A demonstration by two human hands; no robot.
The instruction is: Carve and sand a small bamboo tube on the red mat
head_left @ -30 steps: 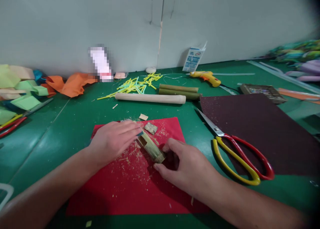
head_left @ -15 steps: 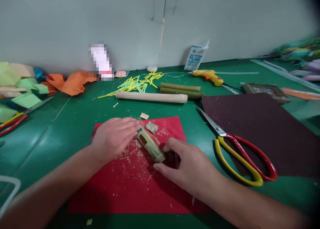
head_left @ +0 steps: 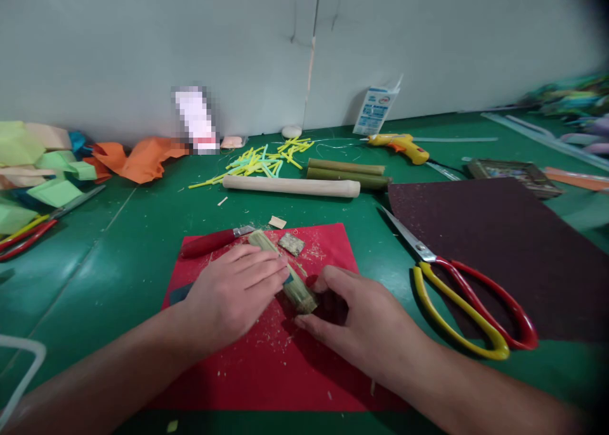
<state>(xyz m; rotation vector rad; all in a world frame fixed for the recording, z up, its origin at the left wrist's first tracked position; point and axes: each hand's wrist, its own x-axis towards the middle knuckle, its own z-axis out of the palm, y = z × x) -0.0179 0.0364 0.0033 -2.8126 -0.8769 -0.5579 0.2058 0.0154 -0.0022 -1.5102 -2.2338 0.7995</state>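
Observation:
My right hand [head_left: 354, 314] is closed on the near end of a short, pale green bamboo piece [head_left: 303, 295], pinching it between thumb and fingers. The piece lies slanted on a red sheet [head_left: 228, 378] strewn with fine shavings. Over its middle lies my left hand [head_left: 242, 283], fingers together and pressing a dark blue-grey strip, which looks like sandpaper [head_left: 181, 293], against the bamboo. Most of that strip is hidden under the palm. A red-handled knife [head_left: 209, 243] lies just beyond the left hand. Near the bamboo's far end rests a small flat greyish chip [head_left: 291, 244].
Large red-and-yellow scissors [head_left: 457, 289] lie at right, partly on a dark brown sheet [head_left: 504, 245]. Behind the red sheet are a pale rod [head_left: 290, 186], green bamboo lengths [head_left: 349, 175], yellow-green strips [head_left: 254, 162] and a yellow glue gun [head_left: 399, 147]. More scissors [head_left: 42, 226] lie left.
My left hand has slid toward me and right along the bamboo, uncovering its far end and the knife. The right hand keeps its grip in nearly the same place.

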